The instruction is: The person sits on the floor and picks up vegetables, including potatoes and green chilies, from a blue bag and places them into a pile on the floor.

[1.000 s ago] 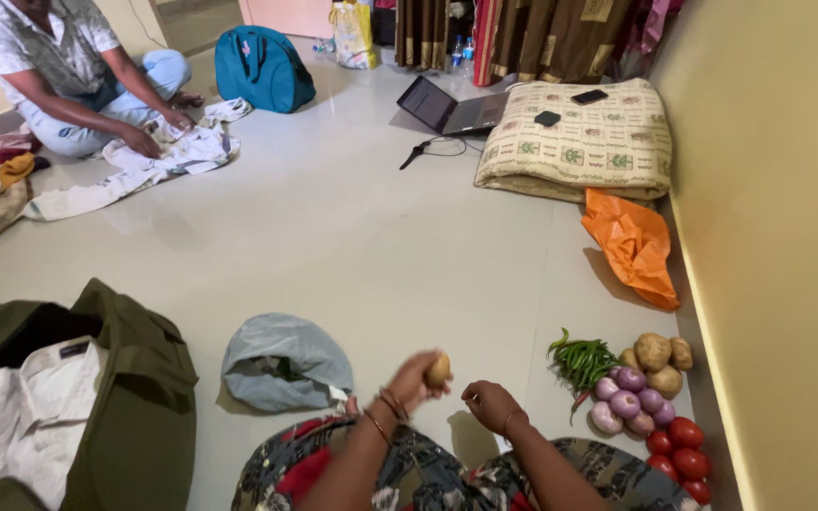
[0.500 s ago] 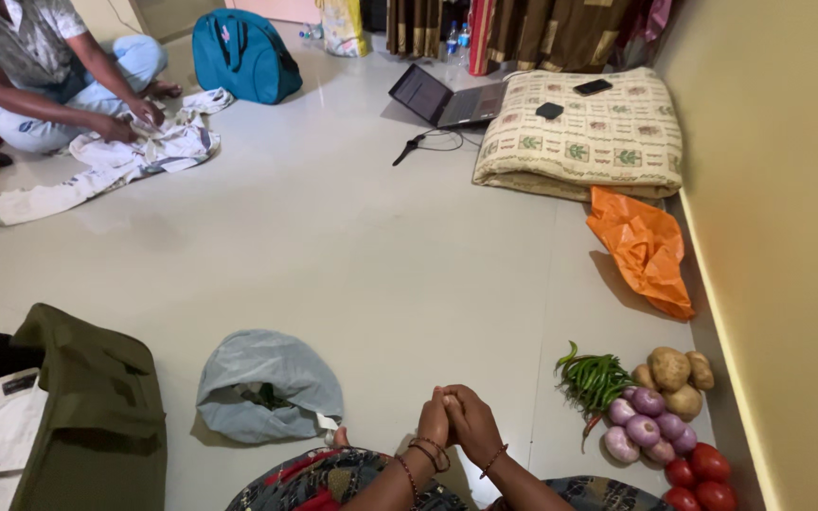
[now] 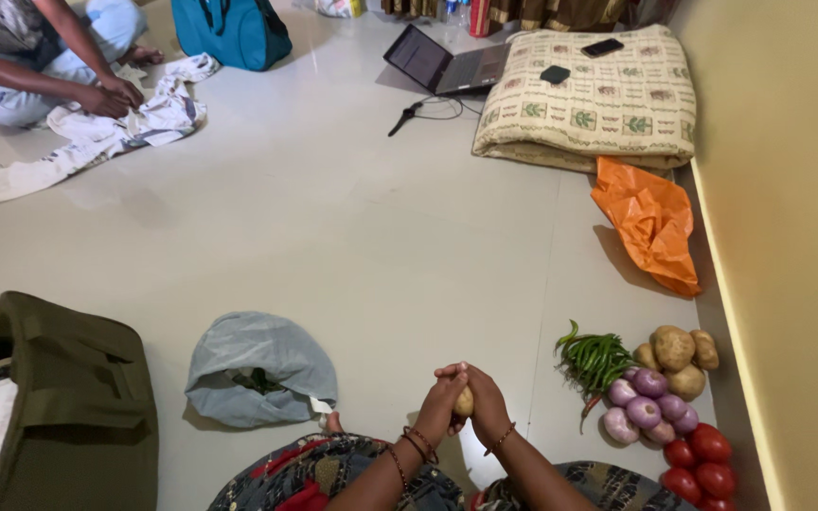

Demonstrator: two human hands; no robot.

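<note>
the left hand (image 3: 439,405) and the right hand (image 3: 487,405) are pressed together above the person's lap, fingers curled, and they enclose a small, rounded, tan-skinned potato (image 3: 464,402). only a narrow strip of its skin shows between the palms; the rest is hidden. the visible skin looks smooth, dull and intact, with no cut or peeled area in view, though most of the surface cannot be checked. judged from this, the potato is taken up and held, and no work on it shows as done; no knife, peeler or bowl is visible.

all places below are relative to the held potato.
- just to its right, on the pale glossy tiled floor (image 3: 362,237): a bunch of long green chillies (image 3: 594,360).
- further right, against the yellow wall (image 3: 788,237): a heap of brown potatoes (image 3: 676,358), then purple-skinned round onions (image 3: 648,405), then red tomatoes (image 3: 702,459) nearest the person.
- to its left: a crumpled grey plastic bag (image 3: 259,369) with something green inside.
- far left: an open olive-green fabric bag (image 3: 73,407).
- well beyond it, up and right: a crumpled orange plastic bag (image 3: 650,222).
- far up and left: another person's hands (image 3: 111,95) on white cloth.
</note>
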